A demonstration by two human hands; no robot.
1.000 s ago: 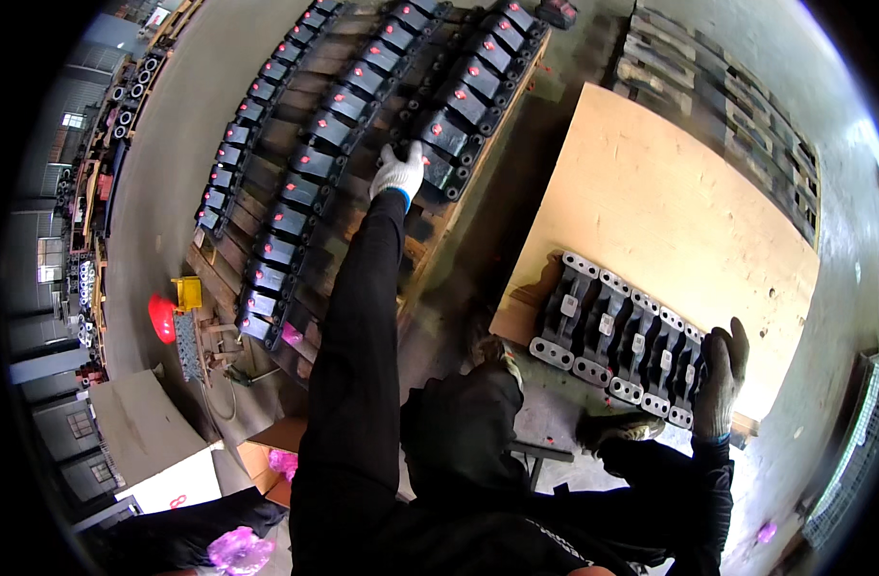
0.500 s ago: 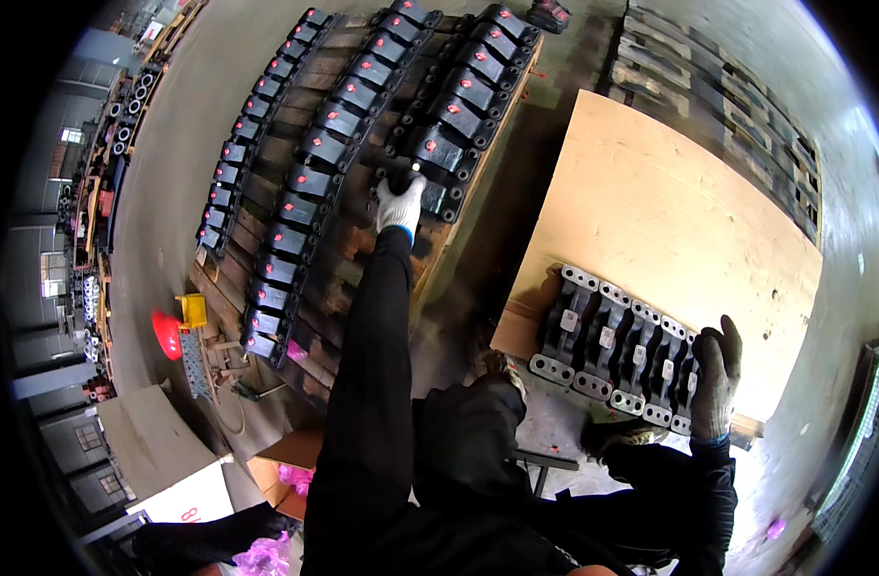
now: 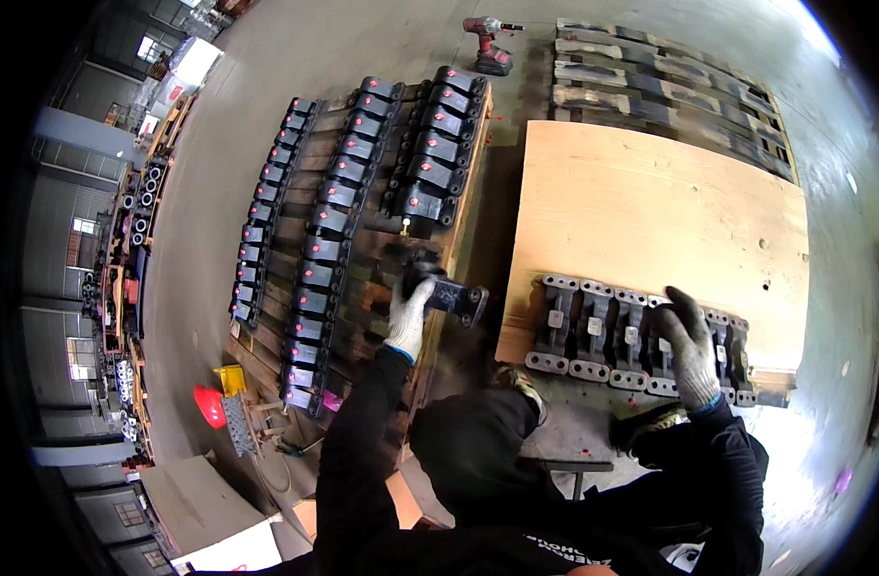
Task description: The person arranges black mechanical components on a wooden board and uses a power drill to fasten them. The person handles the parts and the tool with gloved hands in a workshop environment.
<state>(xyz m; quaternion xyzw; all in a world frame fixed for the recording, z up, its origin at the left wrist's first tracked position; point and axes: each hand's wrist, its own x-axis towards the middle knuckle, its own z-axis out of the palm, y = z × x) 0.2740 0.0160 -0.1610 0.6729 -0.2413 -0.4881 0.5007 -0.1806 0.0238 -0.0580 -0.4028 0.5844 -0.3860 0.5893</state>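
Having parted one block from its row, we hold it, left hand curled round, right hand loosely open over links.

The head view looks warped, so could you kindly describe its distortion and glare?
In the head view, fisheye distortion bows the far edge of the flat tan board; the head view's smooth grey floor glares white at lower right; black vignetting fills the head view's corners.

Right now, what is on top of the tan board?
Dark metal parts line its near edge, the right hand over some; the board beneath them is hidden.
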